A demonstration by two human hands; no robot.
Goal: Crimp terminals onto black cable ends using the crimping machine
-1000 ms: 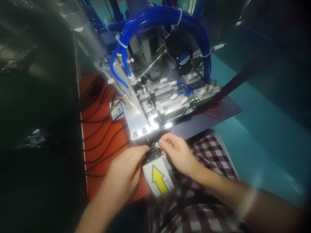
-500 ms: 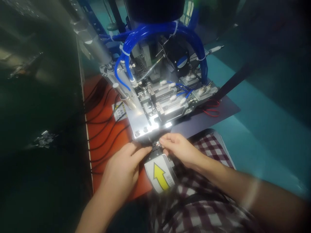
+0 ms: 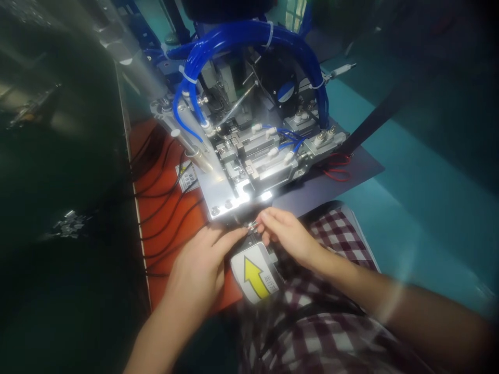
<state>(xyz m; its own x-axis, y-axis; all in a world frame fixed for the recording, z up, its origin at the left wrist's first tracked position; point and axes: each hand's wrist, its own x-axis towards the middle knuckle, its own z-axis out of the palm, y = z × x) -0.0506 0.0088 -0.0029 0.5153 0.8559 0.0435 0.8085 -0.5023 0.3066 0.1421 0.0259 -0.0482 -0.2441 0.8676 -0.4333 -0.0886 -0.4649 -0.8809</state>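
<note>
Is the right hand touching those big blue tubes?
Apart: the head view shows metal machinery between the right hand and the blue tubes arching farther back.

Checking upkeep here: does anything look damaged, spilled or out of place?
No spill or damage stands out. The red wires loop loosely beside the machine, unlike the tied blue tubes, so they look untidy. The small piece at the fingers is too blurred to judge.

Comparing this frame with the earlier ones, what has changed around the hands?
Since the first picture, the left hand has brought its thumb rightward, closer to the fingers of the right hand, beside the shiny small metal piece. Whether anything was gripped or released is too small to tell. The right hand stays about where it was; the arrow label and blue tubes keep their places.
</note>
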